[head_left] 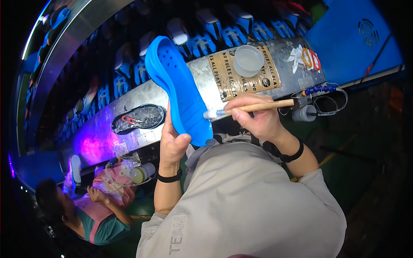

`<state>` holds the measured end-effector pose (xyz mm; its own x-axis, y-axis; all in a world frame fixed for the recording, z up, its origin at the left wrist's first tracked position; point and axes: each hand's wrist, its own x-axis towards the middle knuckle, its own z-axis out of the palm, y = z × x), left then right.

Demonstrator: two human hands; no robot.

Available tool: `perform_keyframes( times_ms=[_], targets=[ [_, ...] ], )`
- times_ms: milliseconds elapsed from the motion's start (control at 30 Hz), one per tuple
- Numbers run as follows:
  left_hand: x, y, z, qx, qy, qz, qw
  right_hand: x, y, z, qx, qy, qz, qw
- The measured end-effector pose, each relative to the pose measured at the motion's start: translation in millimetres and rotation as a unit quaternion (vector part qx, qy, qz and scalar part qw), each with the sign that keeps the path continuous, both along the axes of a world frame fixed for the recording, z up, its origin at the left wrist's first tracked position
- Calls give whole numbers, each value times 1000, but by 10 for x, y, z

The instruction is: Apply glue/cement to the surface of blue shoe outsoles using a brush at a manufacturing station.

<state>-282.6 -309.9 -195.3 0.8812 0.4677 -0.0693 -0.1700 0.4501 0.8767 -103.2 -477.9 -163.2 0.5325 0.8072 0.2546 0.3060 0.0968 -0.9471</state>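
Left hand (pixel 172 144) gripping blue sole (pixel 180 90) at lower end, thumb wrapping edge. Sole's long axis running 11-to-5 o'clock, upper tip pointing 11 o'clock, above metal bench (pixel 206 71). Right hand (pixel 256 116) clenching brush (pixel 249 108), handle lying 3-to-9 o'clock, bristles touching sole's right edge. Glue cup (pixel 248 60) sitting at 12 o'clock from right hand.

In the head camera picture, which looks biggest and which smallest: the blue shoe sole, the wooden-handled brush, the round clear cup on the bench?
1. blue shoe sole, held up by the left hand, so nearness to the camera may enlarge it.
2. wooden-handled brush, in the right hand: long but thin.
3. round clear cup, farther back on the metal bench.
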Motion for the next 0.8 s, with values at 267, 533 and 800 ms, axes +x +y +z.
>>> perform_keyframes(
  times_ms=[267, 533, 800],
  targets=[
    [89, -30, 99, 12, 10, -47, 999, 58, 91, -105, 22, -69, -24, 997],
    [-28, -4, -107, -52, 30, 5, 998, 73, -36, -45, 18, -65, 26, 997],
    [304, 587, 1218, 11, -93, -114, 989, 105, -320, -297, 157, 151, -162, 962]
  ],
)
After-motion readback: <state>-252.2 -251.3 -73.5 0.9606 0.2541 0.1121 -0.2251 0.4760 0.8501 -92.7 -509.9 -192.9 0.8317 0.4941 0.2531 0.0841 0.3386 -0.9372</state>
